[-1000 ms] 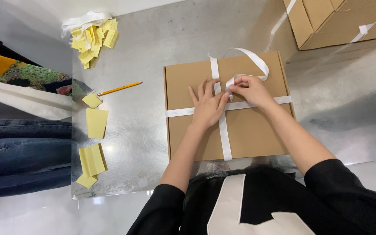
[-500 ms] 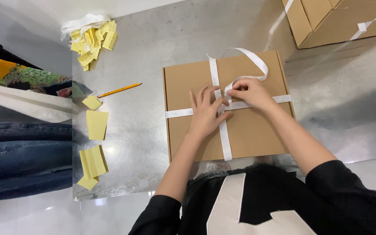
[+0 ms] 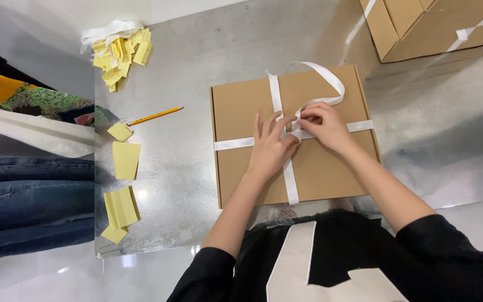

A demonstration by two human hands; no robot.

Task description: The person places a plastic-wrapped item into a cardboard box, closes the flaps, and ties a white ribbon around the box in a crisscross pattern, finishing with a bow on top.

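Leftmost, beyond the edge of the metal surface (image 3: 197, 184), lie folded blue jeans (image 3: 29, 196) and some colourful cloth (image 3: 34, 100), apparently a stack on a shelf beside it. On the surface itself sit four loose yellow paper pieces (image 3: 125, 159) down its left edge, one small square, one larger sheet, one folded pair and one small scrap at the bottom, and above them a heap of yellow slips (image 3: 119, 56), too many to count, with a white strip bundled against it. One yellow pencil (image 3: 155, 116) lies slanted just right of the small square. Further right, one flat brown cardboard box (image 3: 241, 168) rests near the front of the surface, crossed by one white ribbon (image 3: 233, 144) that runs once along its length and once across its width, the two runs meeting near the lid's middle. The left hand (image 3: 270, 146) lies flat there, fingers spread and pressing the crossing, its grip open. The right hand (image 3: 322, 124) touches it just beside, its grip closed on the ribbon, pinching the base of one loop that arches up toward the box's far edge. At the top right corner stand two more brown boxes (image 3: 420, 28), one with a white ribbon too.
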